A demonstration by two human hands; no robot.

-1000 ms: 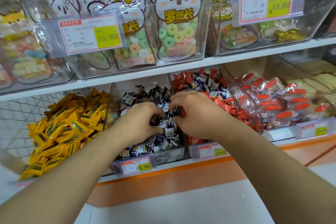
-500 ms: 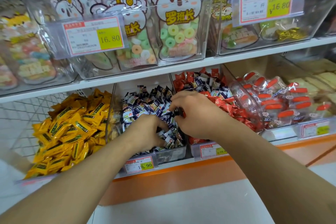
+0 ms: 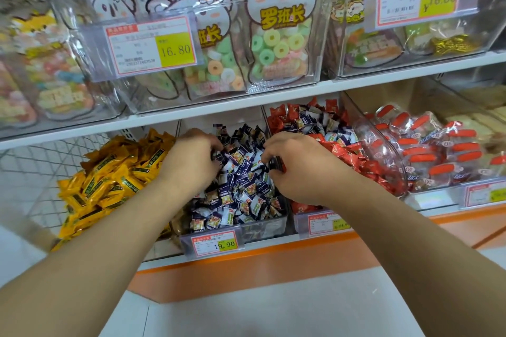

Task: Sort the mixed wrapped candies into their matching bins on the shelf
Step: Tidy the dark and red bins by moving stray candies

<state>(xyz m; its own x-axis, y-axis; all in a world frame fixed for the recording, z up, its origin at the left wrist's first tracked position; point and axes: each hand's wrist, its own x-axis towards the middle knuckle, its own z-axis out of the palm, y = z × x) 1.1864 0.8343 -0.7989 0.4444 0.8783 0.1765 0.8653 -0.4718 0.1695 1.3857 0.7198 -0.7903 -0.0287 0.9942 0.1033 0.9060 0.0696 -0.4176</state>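
Shelf bins (image 3: 262, 227) — both hands (image 3: 191, 161) curled into dark-blue candies (image 3: 241, 189).

**Surface finish: candy shelf**

Bins (image 3: 273, 224) are clear, glossy hard plastic. Blue-and-white candies (image 3: 241, 189), yellow candies (image 3: 106, 180) and red candies (image 3: 347, 153) wear shiny crinkled film. Price tag (image 3: 214, 244) is matt paper behind a clear sleeve. Shelf edge (image 3: 246, 102) is smooth white.
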